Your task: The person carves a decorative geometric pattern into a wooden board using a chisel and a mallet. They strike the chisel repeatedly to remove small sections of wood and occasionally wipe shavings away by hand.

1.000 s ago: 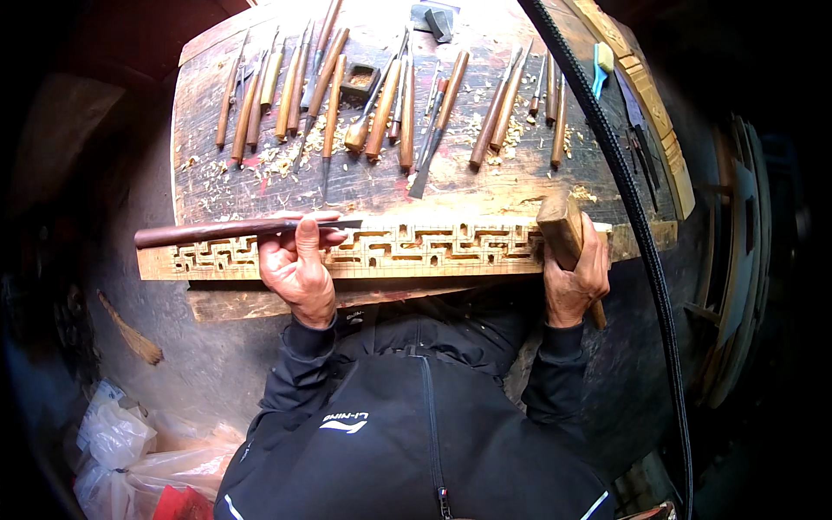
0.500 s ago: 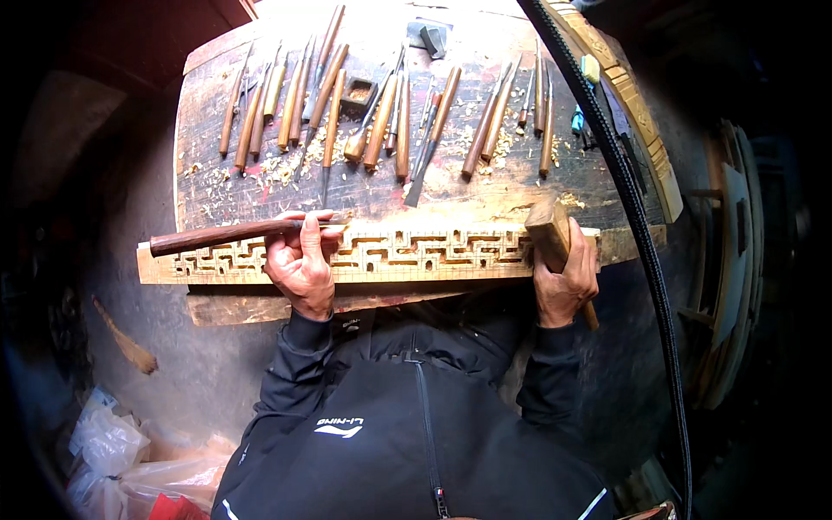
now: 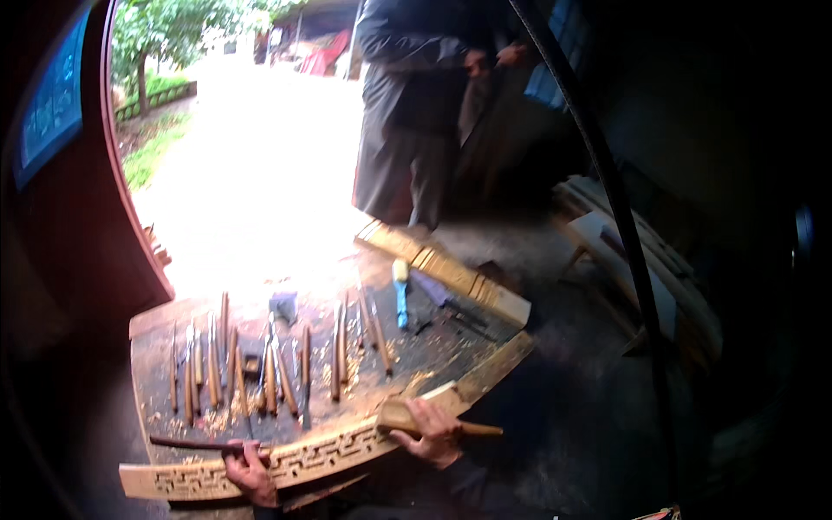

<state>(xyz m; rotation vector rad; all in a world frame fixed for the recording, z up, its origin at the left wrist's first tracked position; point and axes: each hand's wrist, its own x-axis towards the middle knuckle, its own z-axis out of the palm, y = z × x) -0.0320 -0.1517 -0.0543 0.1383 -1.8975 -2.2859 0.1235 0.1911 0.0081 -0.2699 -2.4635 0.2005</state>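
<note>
My left hand [image 3: 250, 475] is closed round a chisel with a long dark wooden handle [image 3: 186, 444], which points left above the carved board. In my right hand [image 3: 436, 436] is a wooden mallet [image 3: 397, 416], its head resting at or just over the board's right part and its handle sticking out to the right. Both hands are at the long pale wooden board [image 3: 325, 448], which has an angular fretwork pattern cut into it. The board lies along the near edge of the workbench [image 3: 156, 325]. The chisel's tip is too blurred to make out.
Several wooden-handled carving tools [image 3: 336, 364] lie across the bench among shavings, with a small dark box [image 3: 252, 364]. A blue-handled brush [image 3: 401, 299] and a carved wooden strip [image 3: 451, 273] lie at the far right. Beyond stands another person [image 3: 412, 113] near a bright doorway; boards [image 3: 641, 260] are stacked right.
My view has swung up and to the right, bringing the doorway and the other person into sight. Both hands keep hold of the chisel and mallet at the board.
</note>
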